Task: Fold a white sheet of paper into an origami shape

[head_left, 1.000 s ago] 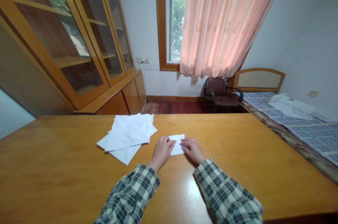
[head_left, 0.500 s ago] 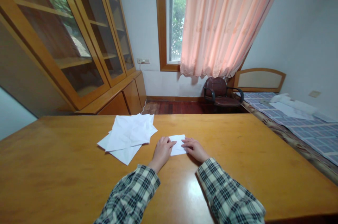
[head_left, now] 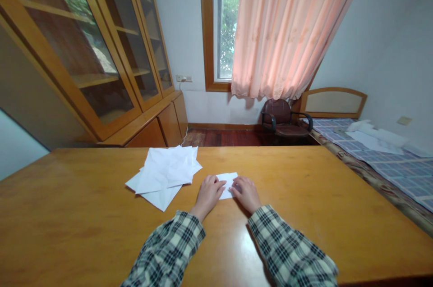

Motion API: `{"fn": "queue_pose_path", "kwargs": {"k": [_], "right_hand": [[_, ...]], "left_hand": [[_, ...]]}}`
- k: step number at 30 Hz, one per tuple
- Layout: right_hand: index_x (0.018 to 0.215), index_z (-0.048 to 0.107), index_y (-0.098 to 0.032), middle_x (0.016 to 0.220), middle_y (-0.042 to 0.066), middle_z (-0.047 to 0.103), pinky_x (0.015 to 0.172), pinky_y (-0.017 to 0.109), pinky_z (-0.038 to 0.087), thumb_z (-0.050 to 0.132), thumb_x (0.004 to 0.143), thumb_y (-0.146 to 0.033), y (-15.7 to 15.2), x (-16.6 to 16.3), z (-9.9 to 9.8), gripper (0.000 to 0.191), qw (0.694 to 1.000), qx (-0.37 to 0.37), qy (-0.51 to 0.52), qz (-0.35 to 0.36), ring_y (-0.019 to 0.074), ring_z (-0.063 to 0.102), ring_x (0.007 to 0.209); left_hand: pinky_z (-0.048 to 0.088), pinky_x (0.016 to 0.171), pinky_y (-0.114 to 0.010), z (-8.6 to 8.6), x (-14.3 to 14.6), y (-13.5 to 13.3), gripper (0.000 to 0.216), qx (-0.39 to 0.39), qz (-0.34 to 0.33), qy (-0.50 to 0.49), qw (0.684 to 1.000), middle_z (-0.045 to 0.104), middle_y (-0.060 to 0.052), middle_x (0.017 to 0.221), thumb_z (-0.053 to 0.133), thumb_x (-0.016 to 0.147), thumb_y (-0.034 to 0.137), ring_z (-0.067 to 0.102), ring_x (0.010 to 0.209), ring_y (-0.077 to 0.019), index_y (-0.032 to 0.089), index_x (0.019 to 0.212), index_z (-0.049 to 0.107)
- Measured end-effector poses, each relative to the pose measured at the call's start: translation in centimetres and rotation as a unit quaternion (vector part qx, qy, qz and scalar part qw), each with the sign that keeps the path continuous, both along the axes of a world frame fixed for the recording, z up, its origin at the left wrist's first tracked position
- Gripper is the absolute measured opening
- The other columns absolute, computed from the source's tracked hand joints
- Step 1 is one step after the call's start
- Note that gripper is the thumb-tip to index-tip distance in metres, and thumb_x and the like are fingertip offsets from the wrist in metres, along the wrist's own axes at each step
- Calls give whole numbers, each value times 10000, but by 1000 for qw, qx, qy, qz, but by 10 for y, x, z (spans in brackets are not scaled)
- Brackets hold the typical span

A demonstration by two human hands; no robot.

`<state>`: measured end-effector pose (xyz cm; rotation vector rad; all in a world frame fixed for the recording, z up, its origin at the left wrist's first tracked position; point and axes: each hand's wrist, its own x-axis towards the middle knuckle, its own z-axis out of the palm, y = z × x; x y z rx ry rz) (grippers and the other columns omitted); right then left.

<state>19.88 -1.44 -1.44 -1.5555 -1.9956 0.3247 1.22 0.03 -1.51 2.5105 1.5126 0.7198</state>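
Observation:
A small piece of folded white paper [head_left: 225,193] lies flat on the wooden table [head_left: 84,228] in front of me. On its left side rests my left hand [head_left: 207,194], curled, with the thumb pressed on the paper. My right hand [head_left: 247,193] covers the right side, fingers bent and thumb against the paper near its middle. Both hands hold the paper down at the tabletop; part of each edge is hidden beneath them. To the left of my left hand, several loose white sheets [head_left: 165,170] with crease marks lie in an uneven, overlapping pile.
A glass-fronted cabinet [head_left: 118,93] stands beyond the table at the left. Behind the far edge are a dark red armchair [head_left: 286,118] and a pink curtain [head_left: 287,30]. A bed [head_left: 379,143] with a checked cover runs along the right side.
My right hand has slid slightly left over the paper, its fingers more bent, covering more of it. The left hand, the paper and the pile look unmoved.

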Motion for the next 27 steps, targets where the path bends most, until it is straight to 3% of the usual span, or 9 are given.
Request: {"fn": "queue_pose_path", "kwargs": {"k": [5,14,27], "right_hand": [[874,572,-210,952,72,582,850,355,373,534,859,-379,-7,-15,-1,174,997,42,-52,-28,228,525,926],[892,536,-219,949,77,552,873,382,367,472,874,-281,-8,-17,-3,91,996,50,-69,-24,238,501,933],[982,562,-242,1079,59,570,1012,416,313,416,877,-148,-6,3,-3,203,996,21,-68,55,207,502,1051]], "left_hand": [[383,798,-330,3,0,-2,251,1,-4,-5,1000,522,-46,908,537,868,381,447,900,-198,282,1064,657],[391,798,-327,-2,0,-1,259,4,-4,-8,1000,521,-47,905,493,887,220,442,903,-197,292,1080,650],[384,816,-318,-8,-2,1,410,-8,-5,5,1000,517,-47,919,435,862,75,433,911,-190,320,1126,630]]}}
